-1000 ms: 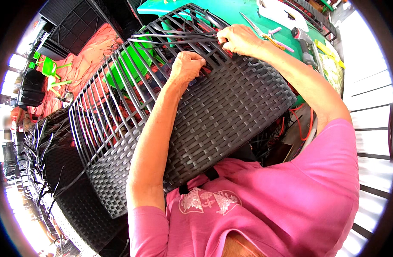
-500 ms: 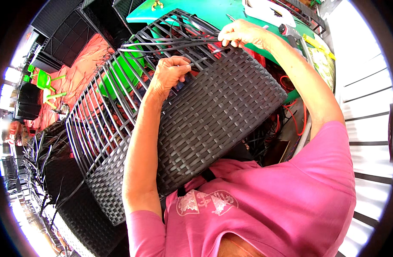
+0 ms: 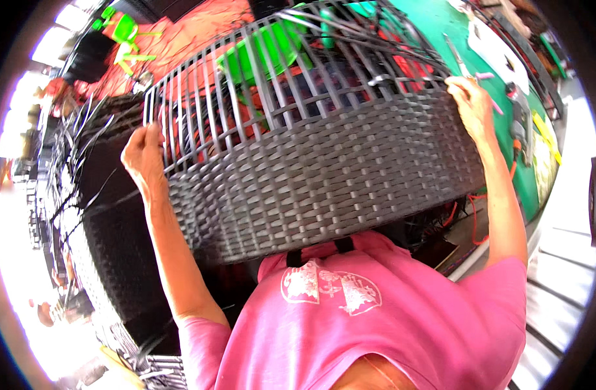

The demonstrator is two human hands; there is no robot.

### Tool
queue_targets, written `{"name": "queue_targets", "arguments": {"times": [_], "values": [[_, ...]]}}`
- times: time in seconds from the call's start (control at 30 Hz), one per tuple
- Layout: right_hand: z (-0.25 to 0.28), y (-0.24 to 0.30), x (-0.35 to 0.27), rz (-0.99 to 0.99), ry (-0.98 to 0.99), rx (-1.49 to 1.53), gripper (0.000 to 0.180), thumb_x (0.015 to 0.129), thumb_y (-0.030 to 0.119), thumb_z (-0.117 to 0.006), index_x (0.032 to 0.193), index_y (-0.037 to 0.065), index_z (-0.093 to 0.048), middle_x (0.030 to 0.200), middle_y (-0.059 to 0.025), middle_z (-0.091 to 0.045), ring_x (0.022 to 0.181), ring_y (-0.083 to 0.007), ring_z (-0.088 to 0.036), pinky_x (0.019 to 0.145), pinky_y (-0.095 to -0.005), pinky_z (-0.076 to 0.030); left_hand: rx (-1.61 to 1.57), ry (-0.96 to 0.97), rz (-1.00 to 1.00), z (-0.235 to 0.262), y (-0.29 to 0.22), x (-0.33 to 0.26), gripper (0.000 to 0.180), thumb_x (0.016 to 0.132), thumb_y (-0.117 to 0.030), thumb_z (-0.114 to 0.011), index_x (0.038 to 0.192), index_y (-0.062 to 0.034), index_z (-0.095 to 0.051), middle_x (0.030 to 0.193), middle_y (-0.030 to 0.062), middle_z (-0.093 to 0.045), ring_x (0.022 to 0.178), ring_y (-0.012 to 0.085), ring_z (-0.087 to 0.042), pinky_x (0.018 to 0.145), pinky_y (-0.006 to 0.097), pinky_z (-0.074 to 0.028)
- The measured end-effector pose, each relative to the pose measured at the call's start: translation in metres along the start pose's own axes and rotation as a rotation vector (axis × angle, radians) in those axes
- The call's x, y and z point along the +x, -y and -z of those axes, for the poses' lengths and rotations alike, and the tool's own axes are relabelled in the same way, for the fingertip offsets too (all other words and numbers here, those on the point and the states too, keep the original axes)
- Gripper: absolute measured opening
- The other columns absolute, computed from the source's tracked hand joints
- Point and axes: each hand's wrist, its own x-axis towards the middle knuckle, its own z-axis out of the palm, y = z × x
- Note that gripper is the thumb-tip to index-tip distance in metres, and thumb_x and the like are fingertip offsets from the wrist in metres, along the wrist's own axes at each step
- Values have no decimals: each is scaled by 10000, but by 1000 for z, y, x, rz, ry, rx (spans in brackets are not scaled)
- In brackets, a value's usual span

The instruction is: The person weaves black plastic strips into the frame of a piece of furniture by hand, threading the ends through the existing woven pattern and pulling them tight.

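Note:
A half-woven wicker furniture piece (image 3: 324, 169) in dark grey flat plastic strips lies across in front of me. Its near part is a tight weave, while bare strips (image 3: 259, 110) run lengthwise beyond the woven edge. At the left edge, my left hand (image 3: 145, 156) is closed with its fingers curled round the side. My right hand (image 3: 472, 110) grips the opposite edge, near the right end of the woven rows. A bundle of loose weaving strips (image 3: 350, 29) lies over the far side of the bare strips. The fingertips of both hands are partly hidden.
A green table (image 3: 464, 49) stands at the far right, with a pair of scissors (image 3: 459, 58), a power tool (image 3: 518, 120) and a white object (image 3: 496, 49) on it. Dark woven furniture (image 3: 113, 260) and a tangle of strips (image 3: 70, 149) are to my left. A green chair (image 3: 126, 32) is farther back.
My right hand has let go of the bundle of strips. Both hands have moved apart to opposite edges, and the wicker piece has turned so its woven part lies more squarely across me.

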Motion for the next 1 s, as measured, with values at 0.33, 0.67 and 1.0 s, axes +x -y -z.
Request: {"name": "queue_targets", "arguments": {"times": [0.33, 0.67, 1.0], "values": [[-33, 68, 15, 60, 168, 142, 243, 878, 101, -565, 1112, 42, -591, 1066, -40, -585, 908, -128, -553, 757, -243, -438, -132, -472, 600, 125, 143, -30, 82, 727, -50, -647, 680, 17, -635, 590, -4, -508, 499, 119, -434, 493, 279, -352], [-60, 56, 6, 32, 221, 149, 276, 854, 93, -565, 1122, 27, -580, 1105, -84, -589, 1024, -193, -553, 859, -293, -427, -406, -147, 653, 120, 174, -17, 231, 715, -150, -741, 857, 8, -650, 850, 62, -652, 784, 191, -594, 740, 298, -447], [-57, 78, 2, 284, 94, -30, 224, 796, 17, -549, 1012, 28, -605, 997, -124, -600, 976, -298, -547, 879, -367, -434, -544, -599, 605, 122, 186, -2, 188, 835, -86, -627, 915, 68, -553, 831, 133, -608, 764, 251, -611, 686, 331, -489]]}}
